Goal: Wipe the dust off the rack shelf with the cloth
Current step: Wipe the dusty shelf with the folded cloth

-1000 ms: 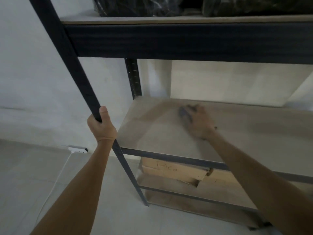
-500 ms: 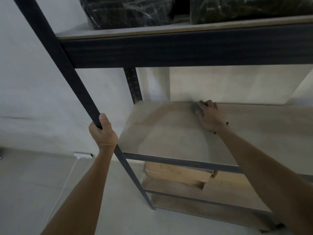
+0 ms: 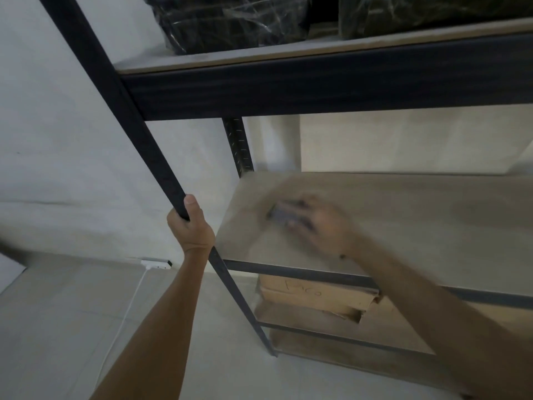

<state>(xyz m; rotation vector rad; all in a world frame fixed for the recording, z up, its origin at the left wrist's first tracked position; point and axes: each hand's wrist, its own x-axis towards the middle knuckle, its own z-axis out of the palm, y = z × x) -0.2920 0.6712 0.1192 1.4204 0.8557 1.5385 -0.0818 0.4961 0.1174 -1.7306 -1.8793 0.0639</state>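
**Blurred, covered, cut off**

The right hand (image 3: pixel 323 226) and cloth (image 3: pixel 284 216) are smeared by motion; finger positions cannot be made out. The cloth is partly covered by the hand. The wrapped bundles (image 3: pixel 236 21) are cropped by the top edge.

Only one piece of writing can be seen. It is a handwritten word in dark pen on the front side of the cardboard box (image 3: pixel 315 294), which lies on the lower shelf (image 3: pixel 383 324) of the rack. The letters look like "Pico", but the writing is loose and the last letters are not sure. The black wrapped bundles (image 3: pixel 230 21) on the top shelf show no label that can be read. The white power strip (image 3: pixel 156 264) on the floor also shows no readable mark.
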